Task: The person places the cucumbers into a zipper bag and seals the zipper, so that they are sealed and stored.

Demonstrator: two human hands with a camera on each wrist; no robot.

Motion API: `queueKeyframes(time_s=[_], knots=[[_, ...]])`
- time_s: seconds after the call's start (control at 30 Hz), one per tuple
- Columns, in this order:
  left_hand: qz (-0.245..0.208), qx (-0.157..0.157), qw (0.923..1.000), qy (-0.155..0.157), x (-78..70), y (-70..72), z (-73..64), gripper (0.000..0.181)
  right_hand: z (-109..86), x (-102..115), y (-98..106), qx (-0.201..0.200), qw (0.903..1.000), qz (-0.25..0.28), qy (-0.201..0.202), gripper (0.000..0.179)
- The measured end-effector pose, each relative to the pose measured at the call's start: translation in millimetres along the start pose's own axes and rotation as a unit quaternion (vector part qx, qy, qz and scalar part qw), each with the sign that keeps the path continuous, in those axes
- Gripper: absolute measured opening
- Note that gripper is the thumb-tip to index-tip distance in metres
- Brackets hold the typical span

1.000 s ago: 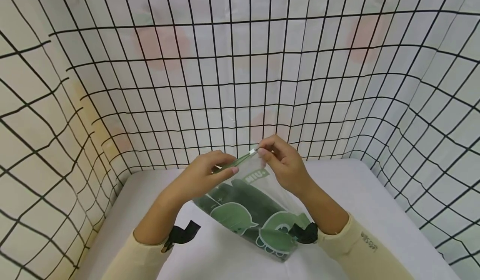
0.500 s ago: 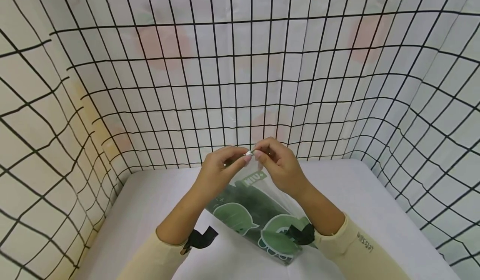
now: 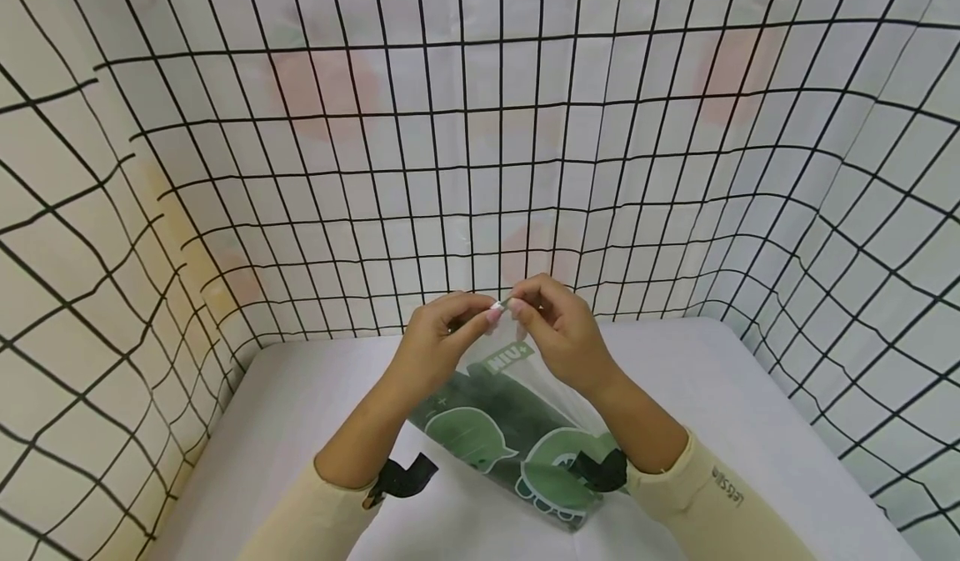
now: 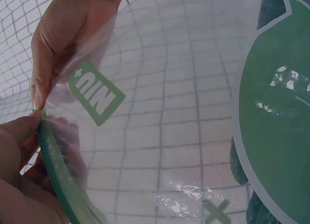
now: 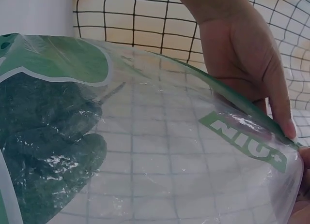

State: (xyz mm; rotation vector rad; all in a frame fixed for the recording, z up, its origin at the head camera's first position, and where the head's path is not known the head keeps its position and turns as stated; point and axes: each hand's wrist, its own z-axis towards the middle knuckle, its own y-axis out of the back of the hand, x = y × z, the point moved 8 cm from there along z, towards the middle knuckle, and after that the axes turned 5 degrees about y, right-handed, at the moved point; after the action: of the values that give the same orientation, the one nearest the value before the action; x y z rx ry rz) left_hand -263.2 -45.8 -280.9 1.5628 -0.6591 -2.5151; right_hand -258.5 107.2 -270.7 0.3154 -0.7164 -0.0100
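A clear zip bag with green cartoon prints and a "NIU+" label hangs between both hands, its lower part over the white table. Inside lies a dark green item with rounded, finger-like ends. My left hand pinches the small white slider between thumb and index finger. Right beside it, the thumb and index finger of my right hand pinch the bag's top corner. The green zip strip runs away from the fingertips along the bag's mouth, seen in both wrist views.
A black wire grid encloses the white table at the back and on both sides. Pale sheeting with faint orange patches hangs behind it. Black straps sit around both wrists, over cream sleeves.
My left hand has slid right along the zip to the slider and now pinches it beside the right hand. The bag's mouth has drawn in, and the last half second shows almost no motion.
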Motion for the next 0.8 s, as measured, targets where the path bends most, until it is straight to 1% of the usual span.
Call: queueKeyframes(time_s=[0.3,0.43,0.63,0.8], knots=[[0.028,-0.014,0.9994,-0.015,-0.6,3.6,-1.9,0.021,-0.6,0,4,-0.011,0.9999,-0.007,-0.002,0.006],[0.026,-0.02,0.9993,-0.014,0.7,4.0,-2.3,0.021,-1.0,0,7,-0.019,0.9998,-0.006,-0.001,0.006],[0.024,-0.028,0.9991,-0.021,2.5,3.8,-2.7,0.02,-1.2,4,11,-0.019,0.9997,-0.003,0.015,0.007],[0.027,-0.032,0.9989,-0.02,5.8,5.2,-3.2,0.019,-0.8,5,14,-0.02,0.9995,-0.007,0.022,0.007]])
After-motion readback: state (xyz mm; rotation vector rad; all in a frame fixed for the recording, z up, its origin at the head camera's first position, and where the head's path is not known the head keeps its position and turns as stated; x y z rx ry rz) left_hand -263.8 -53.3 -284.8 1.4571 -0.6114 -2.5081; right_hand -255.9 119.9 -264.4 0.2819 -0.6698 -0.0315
